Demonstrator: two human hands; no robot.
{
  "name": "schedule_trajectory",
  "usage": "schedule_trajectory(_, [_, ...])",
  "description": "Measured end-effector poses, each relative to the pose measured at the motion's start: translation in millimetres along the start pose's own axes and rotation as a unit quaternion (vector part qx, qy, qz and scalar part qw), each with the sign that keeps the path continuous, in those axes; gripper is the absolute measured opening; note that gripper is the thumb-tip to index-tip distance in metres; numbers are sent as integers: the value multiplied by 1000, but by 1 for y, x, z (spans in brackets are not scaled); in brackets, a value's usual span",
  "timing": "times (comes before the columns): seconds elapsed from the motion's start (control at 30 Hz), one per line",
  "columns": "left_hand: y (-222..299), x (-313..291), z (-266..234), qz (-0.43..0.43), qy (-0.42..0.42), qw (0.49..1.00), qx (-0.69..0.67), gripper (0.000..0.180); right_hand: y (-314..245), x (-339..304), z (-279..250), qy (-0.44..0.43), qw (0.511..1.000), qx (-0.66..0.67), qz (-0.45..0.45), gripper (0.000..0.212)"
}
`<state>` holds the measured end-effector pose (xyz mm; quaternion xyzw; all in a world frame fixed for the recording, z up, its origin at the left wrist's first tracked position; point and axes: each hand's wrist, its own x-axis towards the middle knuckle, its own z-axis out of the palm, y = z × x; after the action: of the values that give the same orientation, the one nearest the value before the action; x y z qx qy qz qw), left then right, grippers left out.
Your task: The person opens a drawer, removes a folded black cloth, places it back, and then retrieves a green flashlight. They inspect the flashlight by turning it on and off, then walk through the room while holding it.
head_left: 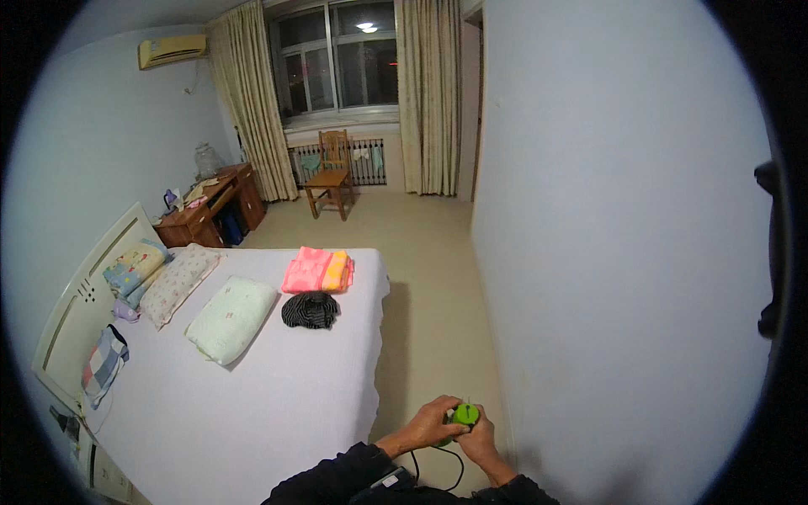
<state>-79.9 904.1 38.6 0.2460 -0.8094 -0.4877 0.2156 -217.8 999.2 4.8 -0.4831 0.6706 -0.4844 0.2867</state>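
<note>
Low in the picture, both my hands are closed around a small bright green round object (466, 414) with a dark mark on its top; its exact kind does not show. My left hand (423, 427) grips it from the left, the thumb lying along its near side. My right hand (480, 439) wraps it from the right and below. Part of the object is hidden by the fingers. Under the hands hangs a looped black cord (460, 473); whether it joins the green object I cannot tell. A dark device (393, 481) sits by my left sleeve.
To the left stands a bed (252, 404) with pillows (233, 318), a folded pink and orange cloth (316, 271) and a dark striped cloth (310, 310) on it. A bare wall (606, 210) rises on the right. A wooden chair (331, 178) and a desk (198, 223) stand farther back.
</note>
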Motion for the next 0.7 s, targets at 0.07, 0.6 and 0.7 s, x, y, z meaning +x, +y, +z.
schedule_trajectory(0.07, [-22, 34, -15, 51, -11, 998, 23, 56, 10, 35, 8, 5, 999, 21, 43, 47])
schedule_trajectory(0.6, [-109, 281, -85, 85, -272, 958, -39, 43, 42, 231, 7, 116, 965, 189, 140, 24])
schedule_trajectory(0.7, [-124, 324, -72, 165, -258, 952, -27, 44, 72, 258, -10, 138, 965, 115, 189, 28])
